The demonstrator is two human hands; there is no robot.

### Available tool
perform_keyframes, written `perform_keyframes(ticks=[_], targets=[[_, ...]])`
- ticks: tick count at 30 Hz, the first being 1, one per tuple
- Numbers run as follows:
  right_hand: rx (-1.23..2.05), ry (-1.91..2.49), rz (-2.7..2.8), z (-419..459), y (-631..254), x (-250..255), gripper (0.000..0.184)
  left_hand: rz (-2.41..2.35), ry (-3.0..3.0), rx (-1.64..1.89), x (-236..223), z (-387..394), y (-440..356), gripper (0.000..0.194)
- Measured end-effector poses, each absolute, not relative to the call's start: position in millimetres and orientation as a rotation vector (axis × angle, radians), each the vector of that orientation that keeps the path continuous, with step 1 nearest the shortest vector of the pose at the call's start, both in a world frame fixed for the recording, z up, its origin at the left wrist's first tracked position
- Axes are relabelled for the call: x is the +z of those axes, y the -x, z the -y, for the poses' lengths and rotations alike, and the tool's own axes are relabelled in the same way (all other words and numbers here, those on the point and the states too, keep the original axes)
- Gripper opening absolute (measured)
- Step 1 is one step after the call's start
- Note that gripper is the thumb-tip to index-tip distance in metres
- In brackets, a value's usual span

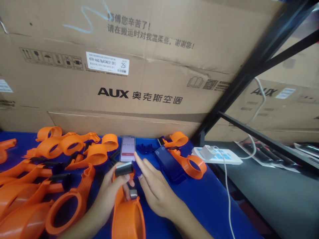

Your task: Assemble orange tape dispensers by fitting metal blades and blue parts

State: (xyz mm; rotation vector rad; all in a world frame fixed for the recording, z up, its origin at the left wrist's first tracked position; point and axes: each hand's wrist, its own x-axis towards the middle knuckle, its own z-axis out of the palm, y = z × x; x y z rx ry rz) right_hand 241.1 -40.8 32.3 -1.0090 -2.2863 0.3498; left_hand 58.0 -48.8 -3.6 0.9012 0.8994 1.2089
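Observation:
My left hand [109,191] grips an orange plastic handle part [128,219] with a ring end, and holds a black cylindrical cap [124,169] at its tip. A small silver piece [134,193] sits on the orange part just below. My right hand [152,189] has its fingers stretched out beside the cap, one fingertip reaching toward a phone [127,148] with a lit screen lying on the blue table [211,202].
Several orange ring-handled parts [72,146] with black ends lie heaped at the left, two more [191,162] at the right next to a dark blue box [169,162]. A white power strip [216,155] with cable sits right. Large cardboard boxes [139,66] stand behind; a black metal frame [251,69] rises right.

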Motion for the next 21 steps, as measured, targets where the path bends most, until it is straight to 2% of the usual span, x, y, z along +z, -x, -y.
perform_keyframes(ticks=[6,21], targets=[[0.379,0.873,2.276,31,-240,22,0.058,-0.866,-0.871,1.237,2,48,-59,0.014],[0.462,0.932,2.326,38,-232,26,0.062,-0.879,-0.995,1.292,0,48,-59,0.014]])
